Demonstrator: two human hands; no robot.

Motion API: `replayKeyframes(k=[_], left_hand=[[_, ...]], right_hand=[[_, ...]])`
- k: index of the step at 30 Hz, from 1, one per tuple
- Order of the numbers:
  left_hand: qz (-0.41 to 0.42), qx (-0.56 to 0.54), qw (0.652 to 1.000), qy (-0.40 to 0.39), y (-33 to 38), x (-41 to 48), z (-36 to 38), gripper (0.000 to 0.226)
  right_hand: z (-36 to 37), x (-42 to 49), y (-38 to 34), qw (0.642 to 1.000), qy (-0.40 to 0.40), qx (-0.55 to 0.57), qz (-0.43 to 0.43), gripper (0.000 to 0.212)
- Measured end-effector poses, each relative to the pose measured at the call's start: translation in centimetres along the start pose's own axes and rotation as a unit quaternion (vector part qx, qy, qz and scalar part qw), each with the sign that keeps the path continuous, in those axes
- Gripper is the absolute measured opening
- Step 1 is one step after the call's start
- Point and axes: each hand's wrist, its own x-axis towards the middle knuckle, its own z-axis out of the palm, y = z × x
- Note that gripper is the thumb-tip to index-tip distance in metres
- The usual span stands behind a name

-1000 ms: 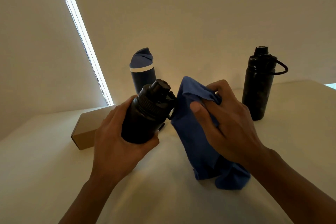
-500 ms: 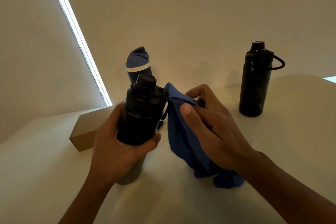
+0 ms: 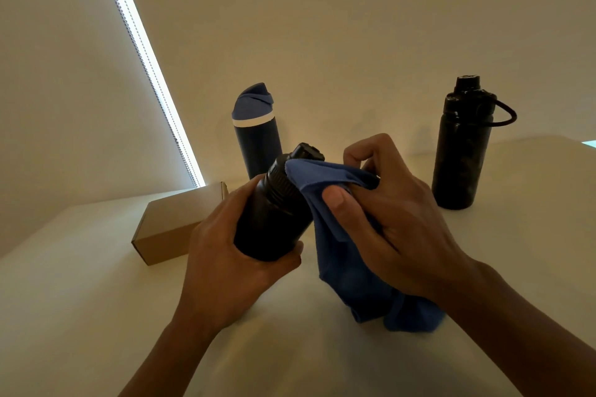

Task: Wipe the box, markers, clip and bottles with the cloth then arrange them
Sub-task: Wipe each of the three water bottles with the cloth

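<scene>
My left hand (image 3: 225, 255) grips a black bottle (image 3: 274, 216) around its body, tilted with the cap pointing up and to the right. My right hand (image 3: 396, 222) holds a blue cloth (image 3: 342, 255) and presses its upper edge over the bottle's ribbed lid. The rest of the cloth hangs down onto the white table (image 3: 80, 316). A navy bottle with a blue lid (image 3: 256, 135) stands behind, and a second black bottle with a loop handle (image 3: 461, 151) stands at the right. A brown cardboard box (image 3: 174, 222) lies to the left. Markers and clip are not in sight.
A plain wall rises behind the table, and a window blind with a bright vertical gap (image 3: 151, 74) and bead chain hangs at the left. The table's far right corner (image 3: 574, 145) shows near the frame's edge.
The cloth has moved from beside the held bottle up onto its lid. The bottle has tipped more to the right in my left hand.
</scene>
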Motion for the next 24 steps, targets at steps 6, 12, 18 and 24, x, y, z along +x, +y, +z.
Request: replayKeyframes(k=[6,12,18,24], left_hand=[[0.029,0.018,0.999,0.031,0.1,-0.4,-0.1,0.069],[0.041,-0.001,0.998,0.044,1.1,-0.2,-1.4,0.069],[0.015,-0.01,0.999,0.035,0.4,-0.4,-0.3,0.072],[-0.055,-0.1,0.993,-0.023,-1.4,0.9,-0.4,0.092]], right_hand=[[0.1,-0.4,0.2,0.998,0.011,0.052,0.038,0.023],[0.2,-0.4,0.9,0.998,0.034,0.02,0.051,0.023],[0.0,-0.2,0.0,0.999,0.019,-0.027,-0.012,0.029],[-0.3,0.1,-0.6,0.995,0.007,0.094,0.026,0.022]])
